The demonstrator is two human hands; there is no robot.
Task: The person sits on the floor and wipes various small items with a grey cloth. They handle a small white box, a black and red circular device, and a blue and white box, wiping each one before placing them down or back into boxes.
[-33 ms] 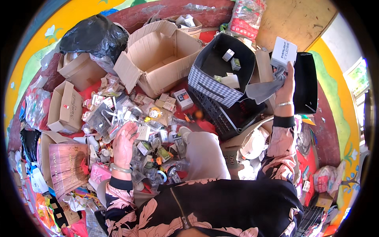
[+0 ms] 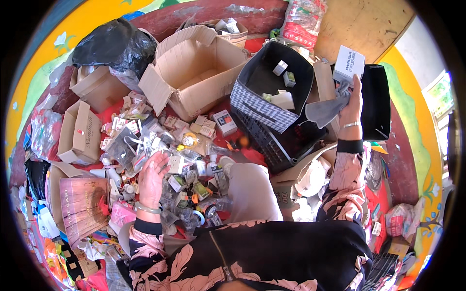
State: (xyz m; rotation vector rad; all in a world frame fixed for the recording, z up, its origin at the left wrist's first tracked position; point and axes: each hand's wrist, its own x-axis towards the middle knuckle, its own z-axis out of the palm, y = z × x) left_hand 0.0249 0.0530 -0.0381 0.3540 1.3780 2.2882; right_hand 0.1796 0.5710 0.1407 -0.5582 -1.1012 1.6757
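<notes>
Along the far left edge, a small brown cardboard carton (image 2: 80,133) lies on its side on the red floor (image 2: 242,153), with a crumpled black plastic bag (image 2: 114,46) heaped behind it. Nearer the person, a flat pink-and-brown printed packet (image 2: 85,206) rests below that carton. Just right of the packet, the left hand (image 2: 153,179) reaches palm-down into a dense scatter of small boxes and loose packaging (image 2: 170,155); its fingers are loosely spread and lie on the clutter, and whether they pinch any single piece cannot be told. A pale bangle (image 2: 147,209) circles the wrist. Behind the scatter, a large open cardboard box (image 2: 194,72) tilts with its flaps wide, nearly bare inside. To its right stands a black fabric bin with a checked front panel (image 2: 272,92), holding a few small white and green boxes, set inside a black plastic crate (image 2: 281,143). The bin and crate sit between the two hands, and a bent knee in beige cloth (image 2: 250,194) lies below them. At the far right, the right hand (image 2: 350,104) is raised past the bin's right rim, fingers closed around a white rectangular box (image 2: 348,63) together with a grey cloth (image 2: 325,109) that hangs down from the palm. The white box sits at the fingertips, above the hand and beside a flat black case (image 2: 376,102).
</notes>
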